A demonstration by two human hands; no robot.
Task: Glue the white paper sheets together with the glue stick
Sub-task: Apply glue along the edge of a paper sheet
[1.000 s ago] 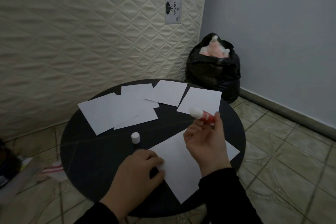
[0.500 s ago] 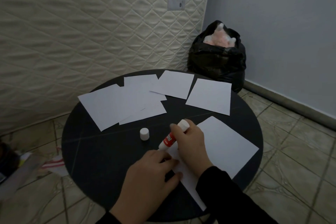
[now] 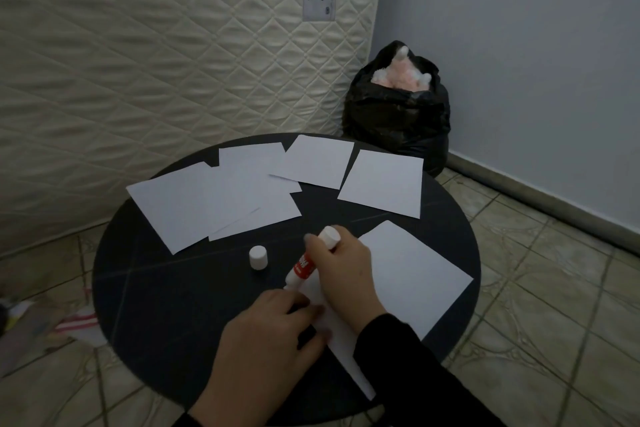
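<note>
**Glue stick tip down on the near sheet**

The right hand [image 3: 341, 274] has its grip closed around the glue stick [image 3: 306, 267], fingers wrapped over the upper barrel. The stick is tilted, its flat white end up and away from the person, its lower end down at the left corner of the near paper sheet [image 3: 408, 281]. Whether the tip actually touches the paper cannot be told, since the left hand hides that spot. The left hand [image 3: 266, 336] lies palm down on the round dark bench [image 3: 166, 305], fingers spread flat on the sheet's near-left edge and holding nothing in a grip.

The glue stick's white cap [image 3: 258, 257] stands upright on the bare bench just left of the stick, apart from all paper. Farther back lie more white sheets: an overlapping group [image 3: 214, 198] on the left, one sheet [image 3: 317, 161] at the back, and a separate sheet [image 3: 382, 184] on the right. Both forearms wear black sleeves.
</note>
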